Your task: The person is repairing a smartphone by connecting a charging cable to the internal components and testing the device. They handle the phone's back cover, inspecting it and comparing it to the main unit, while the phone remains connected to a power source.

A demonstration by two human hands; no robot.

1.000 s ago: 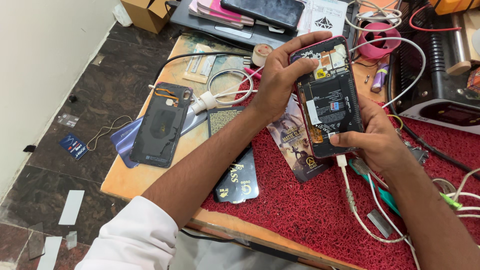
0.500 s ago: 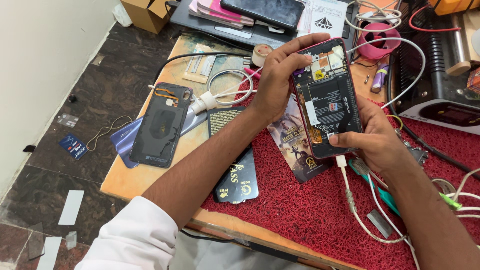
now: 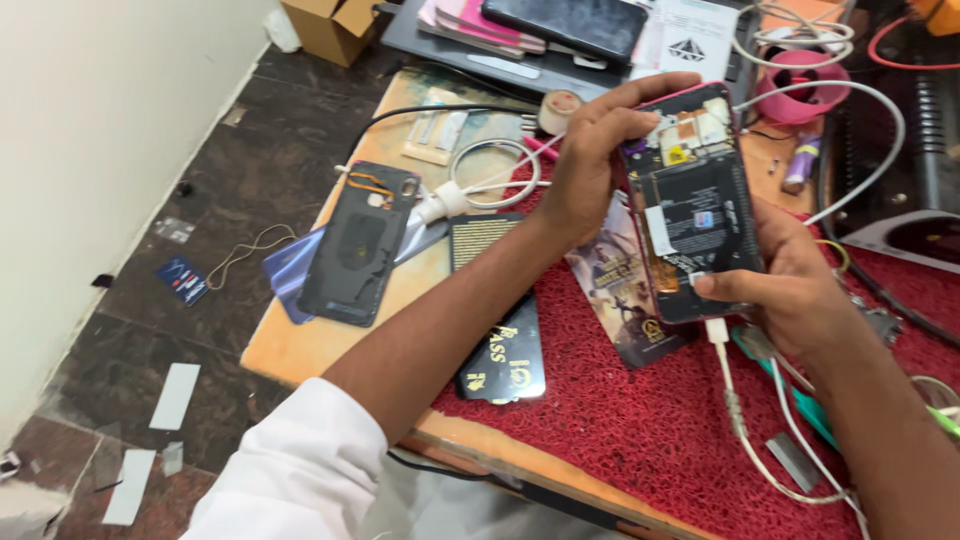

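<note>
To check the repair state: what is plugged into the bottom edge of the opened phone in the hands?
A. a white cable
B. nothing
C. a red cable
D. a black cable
A: a white cable runs from the bottom edge of the opened phone, below the right hand.

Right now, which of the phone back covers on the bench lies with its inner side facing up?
The dark back cover at the left, on the bare wood. It shows an orange strip and a round coil; the black cover beside it shows gold printing.

A white sleeve [image 3: 300, 470] on the left upper arm, both forearms and hands bare.
</note>
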